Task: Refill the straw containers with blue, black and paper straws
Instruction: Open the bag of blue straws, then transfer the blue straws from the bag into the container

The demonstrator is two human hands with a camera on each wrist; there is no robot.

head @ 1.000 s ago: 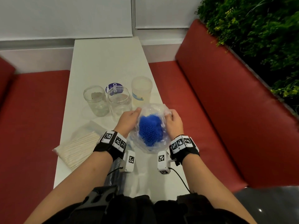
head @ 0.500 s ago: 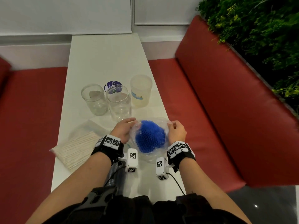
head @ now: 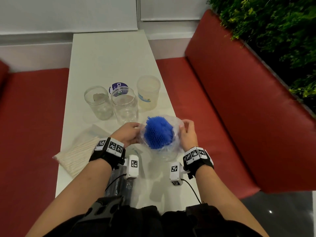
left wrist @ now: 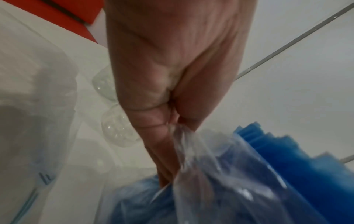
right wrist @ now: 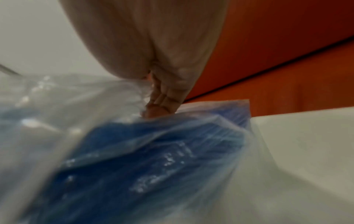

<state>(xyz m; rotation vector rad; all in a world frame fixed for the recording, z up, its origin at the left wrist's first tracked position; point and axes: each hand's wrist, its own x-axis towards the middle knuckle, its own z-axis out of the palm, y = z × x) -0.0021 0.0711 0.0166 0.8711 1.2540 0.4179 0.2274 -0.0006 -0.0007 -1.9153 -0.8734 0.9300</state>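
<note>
Head view: the left hand (head: 127,134) pinches the left edge of a clear plastic bag (head: 177,130), and the right hand (head: 188,134) pinches its right edge. Between the two hands, the bag mouth is pulled open and a bundle of blue straws (head: 158,133) stands end-on inside it, tips toward the camera. Just beyond the left hand stand two clear glass jars (head: 99,102) (head: 124,105). A frosted plastic cup (head: 148,92) stands beyond the bag. A round blue lid (head: 118,86) lies behind the jars. To the left of the left wrist, a pack of paper straws (head: 77,155) lies flat on the white table (head: 109,53). Below the left wrist lies a pack of black straws (head: 118,185), partly hidden by the forearm.

Left wrist view: the left hand (left wrist: 172,75) has fingers and thumb curled together, gripping a fold of the plastic bag (left wrist: 201,159). The blue straws (left wrist: 296,166) protrude to the right of the fingers. Two glass jars (left wrist: 118,130) (left wrist: 104,84) show on the other side of the hand.

Right wrist view: blurred. The right hand (right wrist: 153,53) clamps the plastic bag (right wrist: 76,98) between thumb and fingers; the blue straws (right wrist: 153,159) lie in the bag below the fingertips.
</note>
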